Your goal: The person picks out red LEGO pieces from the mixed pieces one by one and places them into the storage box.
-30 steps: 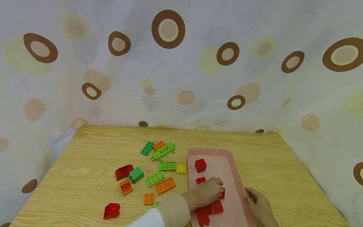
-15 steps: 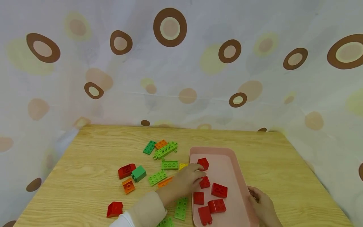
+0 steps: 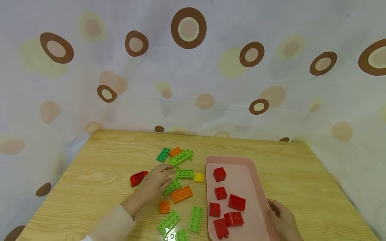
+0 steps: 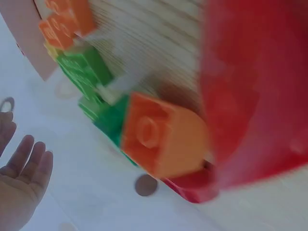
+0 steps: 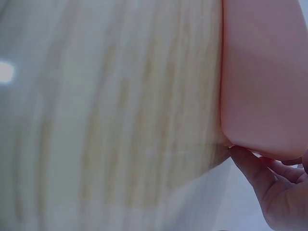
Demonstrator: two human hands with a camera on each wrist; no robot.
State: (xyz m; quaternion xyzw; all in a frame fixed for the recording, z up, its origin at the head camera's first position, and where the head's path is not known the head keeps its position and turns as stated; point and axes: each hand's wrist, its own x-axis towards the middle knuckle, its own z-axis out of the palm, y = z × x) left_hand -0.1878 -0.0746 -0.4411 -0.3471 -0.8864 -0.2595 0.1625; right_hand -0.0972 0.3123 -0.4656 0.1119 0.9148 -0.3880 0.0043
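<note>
My left hand (image 3: 154,183) hovers over the left part of the table with its fingers loosely stretched. No brick shows in its grasp. Under its fingertips lie light green bricks (image 3: 184,173); a red curved brick (image 3: 138,178) sits just left of the hand. In the left wrist view the hand (image 4: 24,185) appears open, apart from an orange brick (image 4: 166,137) and a large blurred red brick (image 4: 255,91). My right hand (image 3: 284,221) holds the right rim of the pink tray (image 3: 255,177), thumb and fingers at its edge (image 5: 264,101). Several red bricks (image 3: 236,202) lie in the tray.
Loose bricks lie left of the tray: orange (image 3: 182,194), yellow (image 3: 198,177), dark green (image 3: 164,155) and light green (image 3: 196,219). A patterned white curtain (image 3: 193,73) closes off the back and sides of the wooden table (image 3: 99,160).
My left hand has let go of a red brick in the tray and moved left, out over the loose bricks. The right hand keeps its hold on the tray. The head view has shifted slightly.
</note>
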